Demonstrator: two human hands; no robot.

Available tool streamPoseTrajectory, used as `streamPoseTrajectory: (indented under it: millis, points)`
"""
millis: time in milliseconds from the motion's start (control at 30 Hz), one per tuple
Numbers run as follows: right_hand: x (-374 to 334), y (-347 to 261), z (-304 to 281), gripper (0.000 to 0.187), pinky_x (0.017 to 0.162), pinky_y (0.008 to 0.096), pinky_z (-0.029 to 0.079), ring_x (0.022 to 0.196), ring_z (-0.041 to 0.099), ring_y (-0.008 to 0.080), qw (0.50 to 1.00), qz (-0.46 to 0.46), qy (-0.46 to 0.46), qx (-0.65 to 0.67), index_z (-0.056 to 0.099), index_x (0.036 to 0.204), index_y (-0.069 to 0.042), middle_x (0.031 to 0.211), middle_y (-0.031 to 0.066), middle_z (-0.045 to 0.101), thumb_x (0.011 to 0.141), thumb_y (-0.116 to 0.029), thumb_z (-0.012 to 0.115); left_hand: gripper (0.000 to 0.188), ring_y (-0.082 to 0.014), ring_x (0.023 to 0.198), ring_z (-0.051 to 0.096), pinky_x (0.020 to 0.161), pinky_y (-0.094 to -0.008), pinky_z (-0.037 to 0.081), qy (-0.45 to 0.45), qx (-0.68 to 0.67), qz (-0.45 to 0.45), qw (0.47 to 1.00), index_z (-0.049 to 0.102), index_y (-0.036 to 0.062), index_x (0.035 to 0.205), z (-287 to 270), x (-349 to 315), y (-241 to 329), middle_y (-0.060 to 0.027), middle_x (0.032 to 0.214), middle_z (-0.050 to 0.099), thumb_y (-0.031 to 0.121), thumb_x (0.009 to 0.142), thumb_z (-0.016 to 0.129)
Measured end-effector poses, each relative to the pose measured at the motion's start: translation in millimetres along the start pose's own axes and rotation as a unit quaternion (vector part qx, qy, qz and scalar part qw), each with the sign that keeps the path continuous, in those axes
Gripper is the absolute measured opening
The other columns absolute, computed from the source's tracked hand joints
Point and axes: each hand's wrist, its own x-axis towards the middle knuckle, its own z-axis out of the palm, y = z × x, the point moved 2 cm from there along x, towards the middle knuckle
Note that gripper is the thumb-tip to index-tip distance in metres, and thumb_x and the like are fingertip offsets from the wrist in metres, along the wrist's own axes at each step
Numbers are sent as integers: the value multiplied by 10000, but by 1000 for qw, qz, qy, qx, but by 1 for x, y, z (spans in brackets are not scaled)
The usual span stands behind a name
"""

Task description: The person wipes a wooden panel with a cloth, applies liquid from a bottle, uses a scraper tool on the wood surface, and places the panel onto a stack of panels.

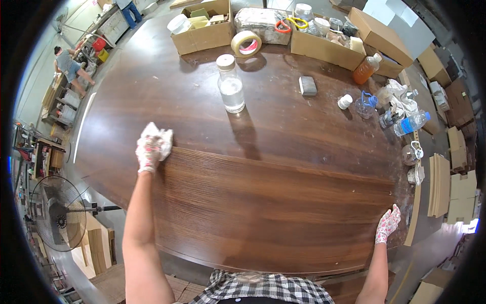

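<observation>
A dark brown wood-grain panel (273,218) lies flat in front of me on a larger brown tabletop (283,126). At the panel's far left corner my left hand (148,152), in a white glove with a red pattern, is closed on a crumpled white cloth (163,142) pressed to the surface. My right hand (388,226), in a matching glove, rests by the panel's right end with its fingers stretched out; nothing shows in it. Beyond the panel stands a jar of clear liquid (232,95) with a pale lid.
Along the far side are a cardboard box (207,38), a tape roll (246,44), scissors (283,26) and a box of containers (324,49). A grey block (307,86) and plastic bottles (411,123) sit right. A fan (58,214) stands left; another person (71,68) is far left.
</observation>
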Motion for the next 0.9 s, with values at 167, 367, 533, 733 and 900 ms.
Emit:
streamPoseTrajectory:
  millis: [167, 367, 533, 733, 900]
  points:
    - [0, 7, 1, 294, 935, 397, 390, 1059, 514, 301, 999, 14, 9, -28, 552, 1149, -38, 1135, 136, 566, 872, -120, 504, 392, -321, 793, 631, 704, -366, 494, 3, 139, -123, 983, 613, 20, 910, -25, 45, -57, -166, 902, 645, 403, 832, 587]
    - [0, -1, 0, 287, 916, 401, 401, 1040, 517, 304, 999, 29, 10, -8, 551, 1135, -39, 1123, 133, 567, 857, -98, 512, 147, -89, 782, 560, 665, -230, 484, -12, -572, -70, 817, 594, 46, 971, -32, 14, -22, -14, 863, 598, 134, 855, 611]
    - [4, 5, 1, 298, 919, 398, 399, 1048, 512, 301, 1000, 17, 13, -6, 544, 1143, -38, 1130, 131, 564, 851, -84, 512, 342, -227, 1037, 507, 902, -362, 402, -317, -463, 315, 765, 595, 71, 1081, -35, -70, 139, -83, 1072, 570, 220, 775, 621]
    - [15, -9, -1, 310, 950, 376, 393, 1055, 521, 285, 994, -65, 66, 58, 580, 1083, -13, 1090, 137, 585, 774, -26, 562, 285, -163, 1089, 495, 955, -308, 375, -332, -660, 171, 652, 581, 20, 1115, -14, -90, 265, -84, 1138, 560, 117, 848, 559]
    - [54, -93, -14, 354, 939, 363, 407, 1037, 534, 259, 964, -120, 53, 231, 596, 1088, -53, 1091, 124, 583, 738, -3, 579, 188, -124, 949, 573, 886, -258, 420, -266, -742, 71, 611, 614, -7, 1033, 51, -96, 354, -50, 981, 641, 46, 896, 496]
